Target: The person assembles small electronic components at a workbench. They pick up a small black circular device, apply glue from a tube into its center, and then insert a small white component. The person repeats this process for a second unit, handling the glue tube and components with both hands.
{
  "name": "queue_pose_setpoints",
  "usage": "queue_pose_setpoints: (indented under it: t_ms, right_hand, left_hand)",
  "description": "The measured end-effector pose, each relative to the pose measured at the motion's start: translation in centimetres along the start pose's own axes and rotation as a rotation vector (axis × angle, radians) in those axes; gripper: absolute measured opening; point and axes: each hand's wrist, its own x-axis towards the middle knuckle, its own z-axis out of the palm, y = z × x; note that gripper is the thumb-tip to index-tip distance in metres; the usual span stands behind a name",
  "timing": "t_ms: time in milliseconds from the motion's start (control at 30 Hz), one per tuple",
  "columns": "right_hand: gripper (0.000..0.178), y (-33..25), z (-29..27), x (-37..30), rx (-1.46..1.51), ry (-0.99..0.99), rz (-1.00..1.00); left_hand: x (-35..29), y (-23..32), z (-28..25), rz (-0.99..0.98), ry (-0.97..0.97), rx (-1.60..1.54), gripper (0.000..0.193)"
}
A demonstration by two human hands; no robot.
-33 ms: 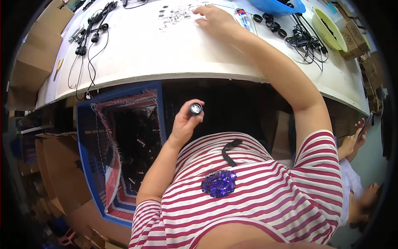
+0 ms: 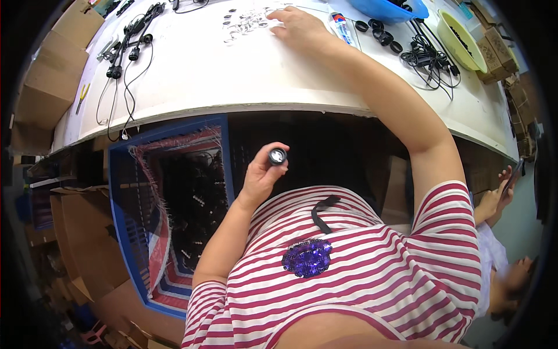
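Note:
My left hand [image 2: 261, 176] is wrapped round a short black cylindrical part that looks like a lamp socket [image 2: 278, 156]. It is held below the table's front edge, with its open end and shiny metal inside facing up. My right hand [image 2: 299, 29] reaches far over the white table, fingers apart, at the right side of a scatter of small shiny metal pieces [image 2: 247, 23]. Nothing shows between its fingers, though the fingertips are partly blurred. A red, white and blue tube [image 2: 341, 27] lies just right of that hand.
Black rings [image 2: 383, 38], a blue basin [image 2: 395, 11], a yellow-green basin [image 2: 462, 43] and coiled black cables [image 2: 427, 58] sit at right. More socketed cables [image 2: 132, 49] and yellow-handled pliers [image 2: 83, 98] lie left. A blue crate [image 2: 125, 238] stands below. Another person's hands [image 2: 497, 195] hold a phone.
My left hand has shifted slightly right and down with the lamp socket, tilting its open end more into view. My right hand has moved slightly left over the metal pieces.

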Motion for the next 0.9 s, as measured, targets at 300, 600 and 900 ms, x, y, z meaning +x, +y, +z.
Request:
queue_pose_setpoints:
  t_ms: [300, 600, 900]
  right_hand:
    - [0.029, -4.9, -2.8, -0.1, -0.121, -0.355, 0.057]
    - [0.025, -5.7, -6.0, -4.9, 0.105, -0.200, 0.124]
    - [0.018, -9.4, -9.4, -12.4, 0.573, -0.383, -0.332]
  left_hand:
    - [-0.4, -0.6, -0.9, 0.052, 0.171, 0.037, 0.033]
    - [0.2, -0.6, -1.0, 0.085, 0.059, 0.020, 0.045]
    - [0.9, 2.4, 0.4, 0.076, -0.013, 0.041, 0.042]
